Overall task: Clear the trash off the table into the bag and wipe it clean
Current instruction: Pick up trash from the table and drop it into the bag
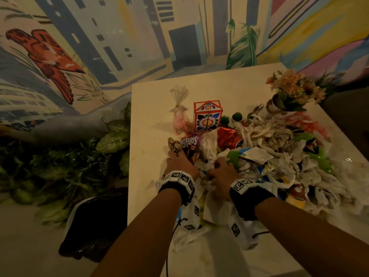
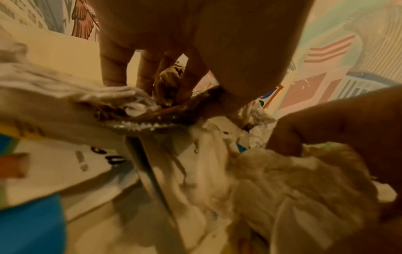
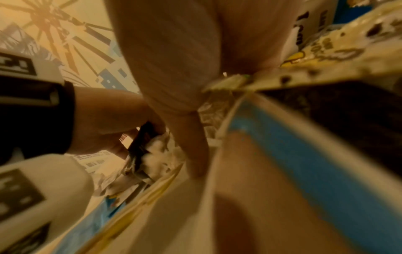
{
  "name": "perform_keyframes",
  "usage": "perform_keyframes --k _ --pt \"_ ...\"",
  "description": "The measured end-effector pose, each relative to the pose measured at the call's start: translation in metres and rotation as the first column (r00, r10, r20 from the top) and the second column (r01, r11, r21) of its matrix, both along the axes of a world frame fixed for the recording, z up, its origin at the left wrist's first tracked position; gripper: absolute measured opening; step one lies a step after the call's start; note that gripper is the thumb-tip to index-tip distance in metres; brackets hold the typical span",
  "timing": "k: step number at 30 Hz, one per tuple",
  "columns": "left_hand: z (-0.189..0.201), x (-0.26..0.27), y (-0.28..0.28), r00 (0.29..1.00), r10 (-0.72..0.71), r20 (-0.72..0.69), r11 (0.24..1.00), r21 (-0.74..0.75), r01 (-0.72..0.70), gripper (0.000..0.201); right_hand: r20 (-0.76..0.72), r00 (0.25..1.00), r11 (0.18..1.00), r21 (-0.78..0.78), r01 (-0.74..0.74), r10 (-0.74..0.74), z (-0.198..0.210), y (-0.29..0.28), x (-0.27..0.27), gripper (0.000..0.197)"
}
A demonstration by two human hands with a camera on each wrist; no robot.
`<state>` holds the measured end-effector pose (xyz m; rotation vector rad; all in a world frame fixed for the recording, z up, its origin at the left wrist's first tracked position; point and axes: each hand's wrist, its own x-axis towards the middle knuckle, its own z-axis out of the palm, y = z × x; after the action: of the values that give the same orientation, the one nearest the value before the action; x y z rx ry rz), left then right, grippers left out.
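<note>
A heap of trash [image 1: 269,156] made of shredded tissue, wrappers and a crushed red can [image 1: 229,136] covers the right half of the white table [image 1: 155,108]. At its near left edge my left hand [image 1: 180,162] grips a purple snack bag [image 1: 189,142] and a crumpled brown wrapper [image 2: 167,77], with the fingers [image 2: 113,72] curled down over them. Close beside it, my right hand [image 1: 220,168] clutches crumpled tissue [image 2: 282,171] and a blue and yellow wrapper [image 3: 304,146]. A black trash bag [image 1: 93,226] lies on the floor left of the table.
Behind the heap stand a painted orange box [image 1: 207,116], a tied cellophane candy bag [image 1: 179,116], small cactus figures [image 1: 237,116] and a pot of flowers [image 1: 289,90]. Leafy plants [image 1: 111,136] line the table's left side. A mural wall rises behind.
</note>
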<state>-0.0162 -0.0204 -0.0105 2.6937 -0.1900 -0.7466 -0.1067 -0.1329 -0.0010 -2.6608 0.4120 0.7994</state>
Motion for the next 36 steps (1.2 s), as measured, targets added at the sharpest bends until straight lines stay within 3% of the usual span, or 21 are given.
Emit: perform_keyframes --k 3,9,11,14,18,21,26,28,31,36 --pt "0.002 0.001 0.003 1.000 0.004 0.024 0.999 -0.038 -0.003 0.055 0.025 0.999 0.997 0.073 0.024 -0.026 -0.002 -0.006 0.001 0.027" --pt "0.017 0.004 0.003 0.999 0.043 0.032 0.988 -0.147 -0.038 0.029 0.041 0.981 0.965 0.188 0.180 -0.191 0.016 -0.029 0.006 0.031" --pt "0.022 0.006 0.005 0.994 0.097 0.053 0.971 -0.225 -0.083 0.027 0.084 0.962 0.942 0.239 0.234 -0.260 0.028 -0.039 0.007 0.023" --pt "0.032 0.008 0.006 0.980 0.188 0.058 0.933 -0.322 -0.160 0.036 0.175 0.932 0.914 0.317 0.253 -0.319 0.049 -0.051 0.006 0.033" --pt "0.049 0.006 0.005 0.942 0.332 -0.040 0.795 -0.526 -0.303 0.022 0.348 0.863 0.914 0.312 0.260 -0.365 0.074 -0.063 0.007 0.032" --pt "0.062 0.001 0.003 0.926 0.354 -0.130 0.694 -0.627 -0.353 0.021 0.432 0.829 0.924 0.296 0.241 -0.354 0.093 -0.068 0.006 0.025" --pt "0.083 -0.009 0.001 0.905 0.351 -0.241 0.532 -0.744 -0.404 0.026 0.644 0.618 0.891 0.359 0.277 -0.451 0.127 -0.072 0.003 0.038" --pt "0.090 -0.014 0.000 0.894 0.347 -0.284 0.480 -0.765 -0.429 0.025 0.672 0.573 0.883 0.339 0.324 -0.469 0.143 -0.074 0.004 0.038" --pt "0.099 -0.017 0.000 0.888 0.357 -0.290 0.428 -0.794 -0.431 0.024 0.664 0.609 0.899 0.269 0.346 -0.434 0.153 -0.079 0.007 0.039" --pt "0.107 -0.021 0.000 0.890 0.355 -0.285 0.434 -0.793 -0.427 0.026 0.619 0.696 0.932 0.222 0.287 -0.362 0.143 -0.081 0.006 0.015"
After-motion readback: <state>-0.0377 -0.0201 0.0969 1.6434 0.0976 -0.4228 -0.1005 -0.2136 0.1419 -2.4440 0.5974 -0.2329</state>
